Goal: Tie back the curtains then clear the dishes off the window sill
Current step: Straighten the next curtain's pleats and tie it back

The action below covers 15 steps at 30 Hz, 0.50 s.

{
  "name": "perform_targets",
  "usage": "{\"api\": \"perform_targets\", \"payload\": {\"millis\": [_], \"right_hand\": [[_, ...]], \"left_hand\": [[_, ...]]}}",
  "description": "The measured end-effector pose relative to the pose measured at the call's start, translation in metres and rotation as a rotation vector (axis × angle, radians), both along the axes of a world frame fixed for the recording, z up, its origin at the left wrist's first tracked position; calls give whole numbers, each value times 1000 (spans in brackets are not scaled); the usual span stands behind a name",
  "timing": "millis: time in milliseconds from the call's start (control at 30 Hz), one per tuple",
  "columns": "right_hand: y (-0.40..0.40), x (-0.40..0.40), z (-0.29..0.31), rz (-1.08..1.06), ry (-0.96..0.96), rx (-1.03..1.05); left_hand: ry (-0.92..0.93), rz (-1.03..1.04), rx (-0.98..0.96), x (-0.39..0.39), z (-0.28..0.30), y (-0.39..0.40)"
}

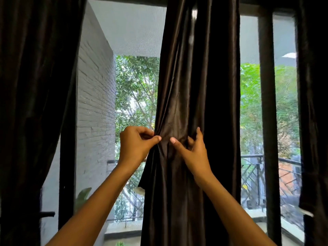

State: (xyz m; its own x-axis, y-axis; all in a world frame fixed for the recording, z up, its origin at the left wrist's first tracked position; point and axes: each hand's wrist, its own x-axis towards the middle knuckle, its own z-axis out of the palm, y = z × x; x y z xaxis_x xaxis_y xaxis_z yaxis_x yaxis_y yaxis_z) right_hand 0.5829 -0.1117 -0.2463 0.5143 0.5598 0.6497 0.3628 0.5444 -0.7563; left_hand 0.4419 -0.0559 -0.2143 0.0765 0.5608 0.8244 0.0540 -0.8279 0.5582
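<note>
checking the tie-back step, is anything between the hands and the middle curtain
Nothing visible. Both hands are already on the middle curtain: the left hand pinches its left edge, and the right hand grips gathered folds beside it. No separate tie or cord can be made out.

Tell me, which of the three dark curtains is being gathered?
The middle curtain: both hands pinch its folds; the left curtain and right curtain hang untouched.

middle curtain: glossy dark brown
left curtain: dark brown
brick wall: white-grey, coursed
trees: green
railing: black, crisscross bars
</note>
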Motion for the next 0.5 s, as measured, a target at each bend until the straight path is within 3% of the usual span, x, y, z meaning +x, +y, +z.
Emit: {"api": "perform_targets", "payload": {"millis": [67,133,233,500], "right_hand": [[5,0,0,-82,-36,78],[2,-6,-5,-298,-175,114],[-11,-23,-13,-524,-488,-28],[-20,-25,-17,-389,-754,-87]], "left_hand": [[8,10,16,2,0,-2],[18,18,47,4,-1,-5],[35,2,82,7,-3,-11],[37,-81,88,8,-4,-13]]}}
